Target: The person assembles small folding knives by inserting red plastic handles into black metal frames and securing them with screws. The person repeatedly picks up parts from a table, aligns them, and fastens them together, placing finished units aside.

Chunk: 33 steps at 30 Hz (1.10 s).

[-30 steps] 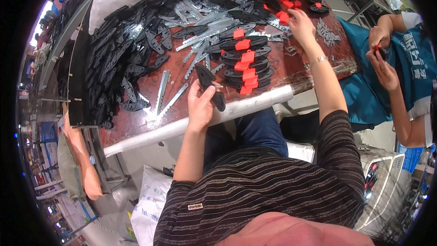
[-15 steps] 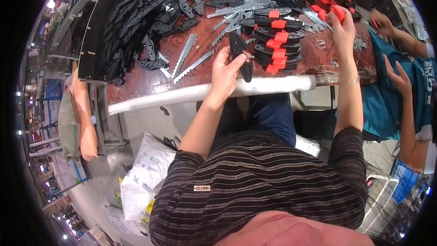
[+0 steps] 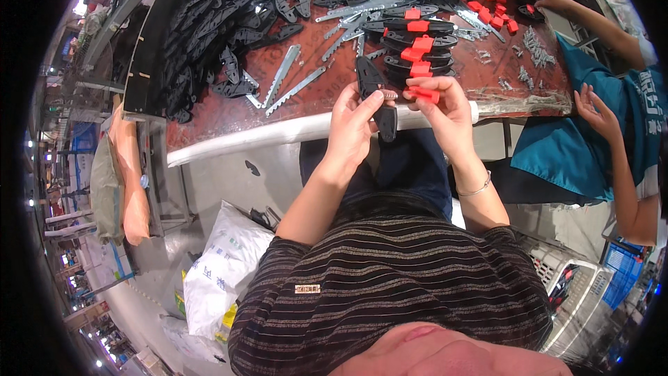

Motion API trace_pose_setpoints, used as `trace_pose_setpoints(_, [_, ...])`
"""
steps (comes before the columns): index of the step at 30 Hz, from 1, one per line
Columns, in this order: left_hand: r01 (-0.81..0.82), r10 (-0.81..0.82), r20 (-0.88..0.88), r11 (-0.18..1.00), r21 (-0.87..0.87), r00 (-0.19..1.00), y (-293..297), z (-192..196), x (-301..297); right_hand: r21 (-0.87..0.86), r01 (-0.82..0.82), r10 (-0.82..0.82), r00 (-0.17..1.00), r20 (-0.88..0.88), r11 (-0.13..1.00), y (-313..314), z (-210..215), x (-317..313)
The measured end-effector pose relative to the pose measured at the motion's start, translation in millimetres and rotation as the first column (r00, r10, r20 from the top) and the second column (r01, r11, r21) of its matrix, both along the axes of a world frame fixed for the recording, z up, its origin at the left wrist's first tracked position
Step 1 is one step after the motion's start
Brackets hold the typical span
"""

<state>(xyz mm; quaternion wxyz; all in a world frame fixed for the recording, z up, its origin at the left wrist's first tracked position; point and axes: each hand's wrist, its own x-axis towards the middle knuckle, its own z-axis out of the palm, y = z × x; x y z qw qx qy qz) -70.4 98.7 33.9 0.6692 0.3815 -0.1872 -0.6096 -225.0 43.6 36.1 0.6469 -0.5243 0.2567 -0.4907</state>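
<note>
Over the table's front edge, my left hand (image 3: 353, 125) pinches a black plastic handle half (image 3: 369, 78), pointed at both ends. A small metal spring (image 3: 390, 95) sticks out of its side beside my thumb. My right hand (image 3: 451, 115) is closed with its fingertips on a small red plastic piece (image 3: 424, 94), close to the spring. Whether the red piece touches the spring or handle, I cannot tell. Just beyond my right hand lies a row of black handles (image 3: 396, 40) with red pieces (image 3: 422, 44) on them.
A heap of black handle halves (image 3: 223, 28) covers the table's left, with toothed metal blades (image 3: 282, 75) beside it. Loose red pieces (image 3: 497, 8) and springs (image 3: 536, 49) lie at right. A co-worker's hand (image 3: 600, 115) is at right, another (image 3: 550, 0) farther back. White padding (image 3: 278, 134) lines the front edge.
My right hand has come from the red pieces at the back right to my left hand, bringing a red piece. My left hand and the handle half have shifted slightly nearer me.
</note>
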Motion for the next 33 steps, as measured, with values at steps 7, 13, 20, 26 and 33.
trace_pose_setpoints(7, [0.111, -0.112, -0.030, 0.994, -0.020, 0.993, -3, 8, -10, -0.700, 0.086, -0.346, 0.908, -0.238, 0.709, -2, 2, -15])
trace_pose_setpoints(13, [0.147, -0.147, 0.008, 0.989, -0.025, 0.989, -12, 9, -18, -0.829, 0.093, -0.451, 0.869, -0.203, 0.552, -6, 3, -25])
trace_pose_setpoints(20, [0.127, -0.126, 0.049, 0.992, -0.006, 0.991, -15, 6, -28, -0.884, 0.050, -0.493, 0.844, -0.211, 0.464, -8, 1, -30])
trace_pose_setpoints(26, [0.155, -0.154, 0.049, 0.988, -0.009, 0.987, -13, 10, -29, -0.861, 0.093, -0.514, 0.832, -0.209, 0.500, -6, -2, -37])
trace_pose_setpoints(33, [0.161, -0.158, 0.114, 0.987, -0.024, 0.981, -10, 1, -28, -0.646, 0.111, -0.303, 0.933, -0.195, 0.755, 2, -4, -40])
